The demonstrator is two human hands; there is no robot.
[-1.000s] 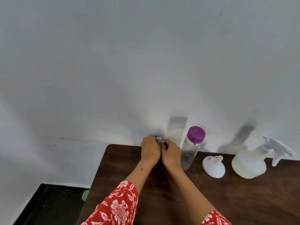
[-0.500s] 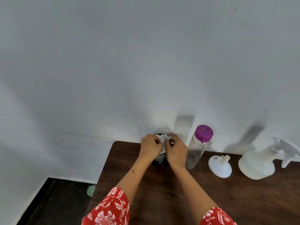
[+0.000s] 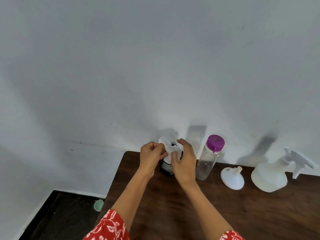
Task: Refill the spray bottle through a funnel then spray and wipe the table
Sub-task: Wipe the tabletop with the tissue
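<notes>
Head view: water bottle [image 3: 210, 157], funnel [image 3: 232, 178], spray bottle [image 3: 273, 175] line the table [image 3: 225, 213].

Both hands met over a black mesh holder [image 3: 166, 168] at the bench's [image 3: 190, 213] far edge: the left hand [image 3: 151, 155] pinched a white tissue [image 3: 167, 146], the right hand [image 3: 183, 161] curled beside it.

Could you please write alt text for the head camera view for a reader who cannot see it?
Both hands, left hand and right hand, pull a white tissue from a black mesh holder at the back of a dark wooden table. To the right stand a purple-capped bottle, a white funnel and a spray bottle.
</notes>
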